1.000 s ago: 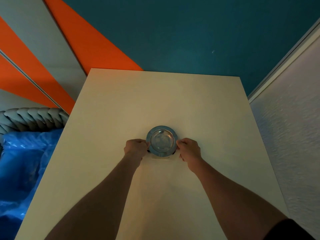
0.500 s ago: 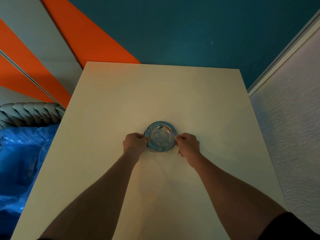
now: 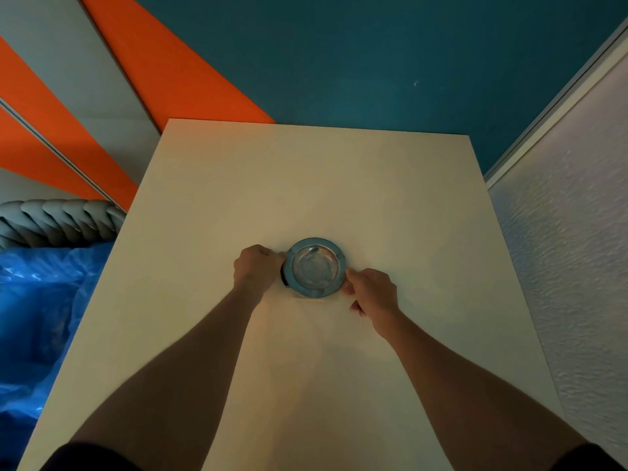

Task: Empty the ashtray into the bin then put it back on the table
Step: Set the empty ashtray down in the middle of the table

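Note:
A round metal ashtray (image 3: 314,266) sits near the middle of the pale table (image 3: 306,185), and its bowl looks empty. My left hand (image 3: 256,266) pinches its left rim, with a dark gap showing under that edge. My right hand (image 3: 372,292) is at the lower right rim, its fingertips touching the edge and its other fingers loosely curled. The bin with a blue plastic liner (image 3: 37,317) stands beside the table on the left, below its edge.
A grey braided cushion (image 3: 57,222) lies behind the bin at the left. A white textured wall (image 3: 571,266) runs close along the table's right side. Teal and orange wall panels stand behind the far edge.
The ashtray stays in the same spot on the table. My right hand has slipped slightly down and to the right along the rim. My left hand keeps its hold.

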Tool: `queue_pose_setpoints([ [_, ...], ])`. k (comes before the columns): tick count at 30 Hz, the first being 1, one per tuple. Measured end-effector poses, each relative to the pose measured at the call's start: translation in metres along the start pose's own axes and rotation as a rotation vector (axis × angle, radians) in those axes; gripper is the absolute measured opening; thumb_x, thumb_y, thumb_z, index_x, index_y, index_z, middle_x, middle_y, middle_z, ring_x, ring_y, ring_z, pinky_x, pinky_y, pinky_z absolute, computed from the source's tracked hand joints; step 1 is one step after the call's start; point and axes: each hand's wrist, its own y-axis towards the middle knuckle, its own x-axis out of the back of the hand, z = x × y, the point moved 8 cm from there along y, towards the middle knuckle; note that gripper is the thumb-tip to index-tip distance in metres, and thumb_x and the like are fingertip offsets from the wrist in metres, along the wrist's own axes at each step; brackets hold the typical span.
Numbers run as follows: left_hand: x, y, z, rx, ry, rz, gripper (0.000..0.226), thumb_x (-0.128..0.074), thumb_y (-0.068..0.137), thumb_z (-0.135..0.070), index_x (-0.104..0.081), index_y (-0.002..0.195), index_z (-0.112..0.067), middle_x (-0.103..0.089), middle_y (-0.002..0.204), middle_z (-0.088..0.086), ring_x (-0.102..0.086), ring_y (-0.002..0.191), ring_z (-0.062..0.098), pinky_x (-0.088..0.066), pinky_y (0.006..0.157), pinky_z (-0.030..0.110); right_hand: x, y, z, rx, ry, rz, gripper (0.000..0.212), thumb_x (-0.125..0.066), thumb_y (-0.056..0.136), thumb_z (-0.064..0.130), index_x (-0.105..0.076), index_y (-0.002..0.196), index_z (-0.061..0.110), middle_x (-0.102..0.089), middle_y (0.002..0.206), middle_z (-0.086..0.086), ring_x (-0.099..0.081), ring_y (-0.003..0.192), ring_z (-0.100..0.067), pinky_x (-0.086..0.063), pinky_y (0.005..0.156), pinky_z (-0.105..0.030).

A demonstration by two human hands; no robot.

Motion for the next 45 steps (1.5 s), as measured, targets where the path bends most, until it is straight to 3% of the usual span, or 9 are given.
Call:
queue_pose_setpoints([
  [5, -0.006, 0.01, -0.027, -0.11, 0.047, 0.012, 0.017, -0.068, 0.081, -0.037, -0.068, 0.083, -0.02, -0.067, 0.089, -0.001, -0.062, 0.089, 0.023, -0.053, 0.08, 0.034, -0.01, -0.016, -0.016, -0.085, 0.032, 0.058, 0.028, -0.059, 0.089, 0.04, -0.069, 0.077, 0.016, -0.074, 0.064, 0.006, -0.059, 0.037, -0.014, -0.039, 0.036, -0.021],
  [10, -0.026, 0.012, -0.051, -0.195, 0.091, 0.075, 0.025, -0.069, 0.08, -0.036, -0.073, 0.096, -0.017, -0.07, 0.097, -0.001, -0.063, 0.093, 0.019, -0.053, 0.087, 0.034, -0.024, -0.029, -0.023, -0.14, 0.093, 0.089, 0.029, -0.058, 0.092, 0.038, -0.071, 0.079, 0.015, -0.075, 0.065, 0.005, -0.059, 0.038, -0.016, -0.038, 0.035, -0.02],
  [16, -0.037, 0.012, -0.059, -0.224, 0.2, 0.101, 0.008, -0.067, 0.08, -0.026, -0.074, 0.081, -0.023, -0.071, 0.087, -0.003, -0.061, 0.088, 0.018, -0.048, 0.073, 0.027, -0.029, -0.031, -0.019, -0.153, 0.117, 0.082, 0.028, -0.058, 0.093, 0.035, -0.07, 0.077, 0.015, -0.075, 0.067, 0.003, -0.058, 0.038, -0.015, -0.039, 0.037, -0.021],
  [19, -0.037, 0.014, -0.058, -0.217, 0.232, 0.118, 0.014, -0.064, 0.081, -0.02, -0.073, 0.071, -0.026, -0.07, 0.083, -0.004, -0.061, 0.083, 0.016, -0.046, 0.067, 0.025, -0.029, -0.028, -0.015, -0.131, 0.11, 0.086, 0.027, -0.056, 0.095, 0.032, -0.068, 0.076, 0.017, -0.075, 0.067, 0.004, -0.058, 0.038, -0.014, -0.04, 0.038, -0.022],
  [23, -0.032, 0.017, -0.054, -0.173, 0.223, 0.112, 0.012, -0.065, 0.079, -0.017, -0.075, 0.073, -0.015, -0.07, 0.079, 0.001, -0.063, 0.08, 0.02, -0.049, 0.057, 0.023, -0.024, -0.021, -0.008, -0.083, 0.099, 0.07, 0.023, -0.057, 0.095, 0.027, -0.067, 0.076, 0.019, -0.075, 0.069, 0.004, -0.058, 0.036, -0.012, -0.039, 0.036, -0.02],
  [30, -0.02, 0.017, -0.033, -0.036, 0.177, 0.082, 0.016, -0.066, 0.079, -0.016, -0.073, 0.089, -0.005, -0.07, 0.093, 0.01, -0.064, 0.078, 0.024, -0.054, 0.068, 0.032, -0.007, -0.002, 0.004, -0.027, 0.002, 0.022, 0.024, -0.058, 0.094, 0.027, -0.066, 0.073, 0.019, -0.074, 0.072, -0.001, -0.06, 0.038, -0.011, -0.042, 0.04, -0.021],
  [36, -0.015, 0.01, -0.021, 0.04, 0.148, 0.083, 0.016, -0.069, 0.079, -0.017, -0.072, 0.091, -0.007, -0.068, 0.096, 0.009, -0.058, 0.07, 0.02, -0.047, 0.055, 0.026, -0.001, 0.011, 0.013, -0.011, -0.035, 0.013, 0.022, -0.06, 0.093, 0.028, -0.066, 0.073, 0.02, -0.071, 0.07, -0.003, -0.063, 0.039, -0.012, -0.04, 0.038, -0.018],
  [41, -0.013, 0.008, -0.012, 0.065, 0.14, 0.089, 0.022, -0.066, 0.077, -0.014, -0.073, 0.094, -0.001, -0.071, 0.096, 0.012, -0.055, 0.071, 0.022, -0.047, 0.061, 0.028, -0.001, 0.019, 0.022, -0.007, -0.051, 0.029, 0.021, -0.061, 0.092, 0.026, -0.067, 0.073, 0.018, -0.07, 0.067, -0.004, -0.066, 0.042, -0.013, -0.036, 0.032, -0.014],
  [45, -0.009, 0.006, -0.006, 0.065, 0.103, 0.072, 0.02, -0.065, 0.076, -0.012, -0.074, 0.09, -0.001, -0.067, 0.083, 0.008, -0.053, 0.067, 0.02, -0.047, 0.059, 0.027, -0.003, 0.022, 0.029, 0.003, -0.083, 0.051, 0.022, -0.061, 0.092, 0.026, -0.066, 0.072, 0.018, -0.07, 0.068, -0.003, -0.066, 0.044, -0.012, -0.036, 0.031, -0.013],
])
